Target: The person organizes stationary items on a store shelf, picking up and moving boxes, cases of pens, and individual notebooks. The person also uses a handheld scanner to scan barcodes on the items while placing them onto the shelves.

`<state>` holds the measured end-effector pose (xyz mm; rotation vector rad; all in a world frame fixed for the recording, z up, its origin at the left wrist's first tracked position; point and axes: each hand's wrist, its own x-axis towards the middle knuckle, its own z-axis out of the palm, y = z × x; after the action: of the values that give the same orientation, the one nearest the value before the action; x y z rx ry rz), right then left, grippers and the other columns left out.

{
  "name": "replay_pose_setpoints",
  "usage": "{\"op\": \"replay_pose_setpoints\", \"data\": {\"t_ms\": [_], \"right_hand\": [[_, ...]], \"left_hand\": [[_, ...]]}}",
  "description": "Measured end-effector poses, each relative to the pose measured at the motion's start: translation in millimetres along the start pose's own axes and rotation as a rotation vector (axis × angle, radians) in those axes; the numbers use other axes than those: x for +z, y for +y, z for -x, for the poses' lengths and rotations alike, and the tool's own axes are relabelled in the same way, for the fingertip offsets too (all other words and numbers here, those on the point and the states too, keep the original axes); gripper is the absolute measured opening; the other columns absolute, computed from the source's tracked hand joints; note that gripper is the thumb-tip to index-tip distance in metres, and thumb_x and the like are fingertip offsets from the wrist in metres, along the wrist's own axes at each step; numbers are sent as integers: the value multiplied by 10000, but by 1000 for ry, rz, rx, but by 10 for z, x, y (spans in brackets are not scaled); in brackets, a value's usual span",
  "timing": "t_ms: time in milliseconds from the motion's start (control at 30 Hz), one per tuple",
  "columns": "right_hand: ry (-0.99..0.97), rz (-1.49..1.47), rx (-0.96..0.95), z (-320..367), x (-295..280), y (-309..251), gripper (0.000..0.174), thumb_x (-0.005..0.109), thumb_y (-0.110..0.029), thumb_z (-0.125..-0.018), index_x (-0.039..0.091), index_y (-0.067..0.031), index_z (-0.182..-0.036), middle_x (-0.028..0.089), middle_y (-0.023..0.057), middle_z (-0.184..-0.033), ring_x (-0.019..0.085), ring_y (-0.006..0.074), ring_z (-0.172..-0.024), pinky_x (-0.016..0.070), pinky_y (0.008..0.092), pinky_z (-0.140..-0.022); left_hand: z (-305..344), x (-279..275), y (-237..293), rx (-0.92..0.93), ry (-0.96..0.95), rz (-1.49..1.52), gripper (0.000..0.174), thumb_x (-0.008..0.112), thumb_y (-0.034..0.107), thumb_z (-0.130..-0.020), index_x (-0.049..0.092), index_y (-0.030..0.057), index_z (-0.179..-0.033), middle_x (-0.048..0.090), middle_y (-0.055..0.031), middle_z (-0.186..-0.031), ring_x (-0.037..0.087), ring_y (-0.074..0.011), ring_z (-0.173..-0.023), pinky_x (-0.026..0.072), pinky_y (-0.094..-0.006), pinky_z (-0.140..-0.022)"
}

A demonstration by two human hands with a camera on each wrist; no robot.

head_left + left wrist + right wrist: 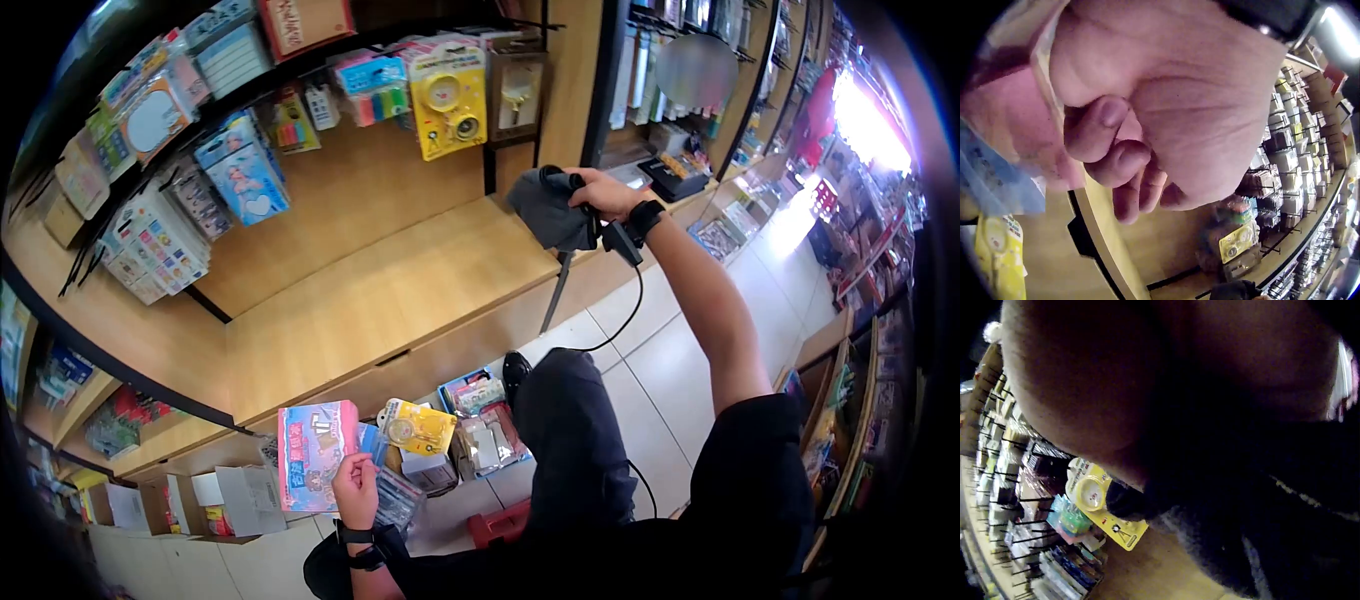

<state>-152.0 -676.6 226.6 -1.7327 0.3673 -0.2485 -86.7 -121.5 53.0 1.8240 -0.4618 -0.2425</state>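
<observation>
At the lower left, my left hand grips the edge of a flat pink and blue packet with large printed characters. In the left wrist view the curled fingers show close up, with the pink packet running off to the left. My right hand is stretched out over the front of the wooden shelf and holds a bunched dark grey cloth. Dark folds of the cloth fill much of the right wrist view, and the fingers are mostly hidden there.
Carded goods, among them a yellow pack, hang from hooks above the shelf. Below on the floor stand open cardboard boxes and a blue-edged box of goods. A cable hangs from the right wrist. A dark trouser knee is close by.
</observation>
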Motion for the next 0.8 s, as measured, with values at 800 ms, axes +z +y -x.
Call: {"op": "replay_pose_setpoints", "data": {"t_ms": [800], "right_hand": [[1005,-747,775,1740,490,5000,371,507,6,-689,485,90,-1049,572,190,-899,589,320,-787,496,437,-727]], "left_hand": [[322,448,-350,-484,-136,-180,108,510,87,-889,593,19,-899,621,-20,-731,400,-26,-512,298,-180,-464]]}}
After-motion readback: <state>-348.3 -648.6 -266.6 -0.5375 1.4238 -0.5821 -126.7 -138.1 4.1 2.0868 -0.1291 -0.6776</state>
